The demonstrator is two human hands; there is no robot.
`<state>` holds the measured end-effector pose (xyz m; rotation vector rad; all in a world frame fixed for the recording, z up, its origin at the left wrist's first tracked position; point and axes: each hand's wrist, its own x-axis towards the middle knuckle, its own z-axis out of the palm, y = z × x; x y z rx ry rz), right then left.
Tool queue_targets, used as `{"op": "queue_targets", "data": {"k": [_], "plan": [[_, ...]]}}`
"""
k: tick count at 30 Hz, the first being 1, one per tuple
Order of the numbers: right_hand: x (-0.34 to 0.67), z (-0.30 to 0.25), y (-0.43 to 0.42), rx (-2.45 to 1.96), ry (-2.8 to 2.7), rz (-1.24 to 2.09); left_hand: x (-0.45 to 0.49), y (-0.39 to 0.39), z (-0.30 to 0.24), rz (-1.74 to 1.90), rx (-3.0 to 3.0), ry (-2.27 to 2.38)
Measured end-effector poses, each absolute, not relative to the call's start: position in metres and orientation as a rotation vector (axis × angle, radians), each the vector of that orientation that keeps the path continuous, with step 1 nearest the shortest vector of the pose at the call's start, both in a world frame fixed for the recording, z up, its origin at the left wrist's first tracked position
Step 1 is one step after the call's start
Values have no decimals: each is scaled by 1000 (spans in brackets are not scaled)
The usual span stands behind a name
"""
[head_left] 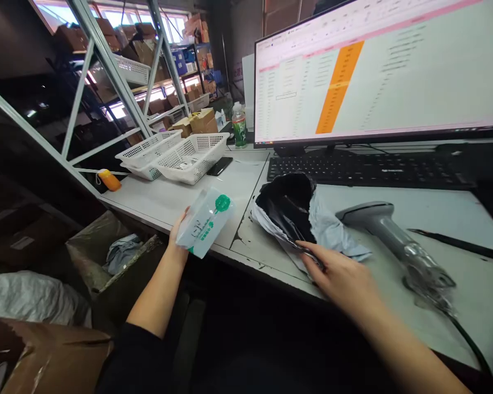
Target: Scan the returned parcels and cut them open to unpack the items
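My left hand [179, 232] grips a white box with green print [205, 221] at its left end, holding it tilted just over the table's front edge. Dark handwriting shows on the box's face. On the table, a grey mailing bag with a black lining [287, 208] lies with its mouth gaping. The near edge of that bag is pinched between the thumb and fingers of my right hand [332, 271]. What is inside the bag cannot be made out. To the right of the bag lies a grey barcode scanner [398, 235] with its cable running off to the lower right.
White perforated baskets [193, 156] stand at the table's back left, beside a black phone [220, 166]. A keyboard [361, 168] sits under the monitor [373, 76], near a green-labelled bottle [239, 126]. A dark pen-like tool [456, 241] lies at right. Below left is an open bin [110, 251].
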<state>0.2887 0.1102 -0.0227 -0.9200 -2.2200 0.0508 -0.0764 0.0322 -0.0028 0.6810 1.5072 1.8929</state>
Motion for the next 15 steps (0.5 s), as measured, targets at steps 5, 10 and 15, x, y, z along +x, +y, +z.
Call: {"op": "queue_targets", "data": {"k": [5,10,15], "plan": [[299,-10,105,-1031,-1886,309,-85,39,-10,2179,697,1645],[299,-2,109,-828,-1920,369,-55,32,1,2026,1213,1977],[299,-18,104,-748,-2085,771,38,25,15,1121,2471,1606]]}}
